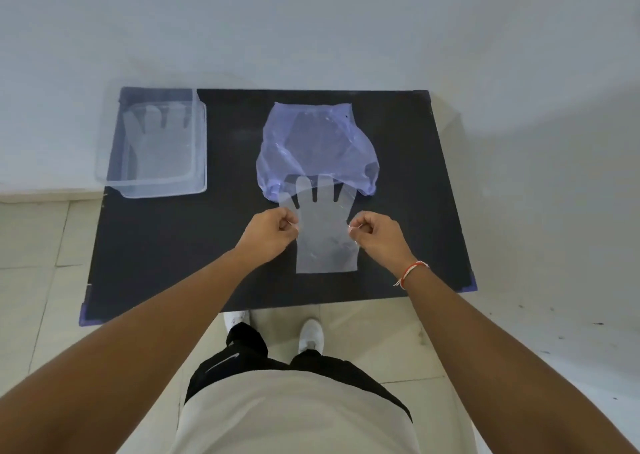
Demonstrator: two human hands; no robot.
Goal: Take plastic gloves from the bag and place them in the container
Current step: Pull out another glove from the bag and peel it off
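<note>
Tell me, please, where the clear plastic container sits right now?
In the head view, the container sits on the black table's far left corner, left of the purple bag, with one glove inside.

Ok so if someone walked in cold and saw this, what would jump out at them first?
Most likely the clear plastic glove stretched flat at the middle of the black table, pinched at its sides by the left hand and the right hand. Next, the crumpled bluish bag just behind it, the glove's fingertips overlapping its near edge. Then the clear container at the table's far left corner, with another glove lying inside.
</note>
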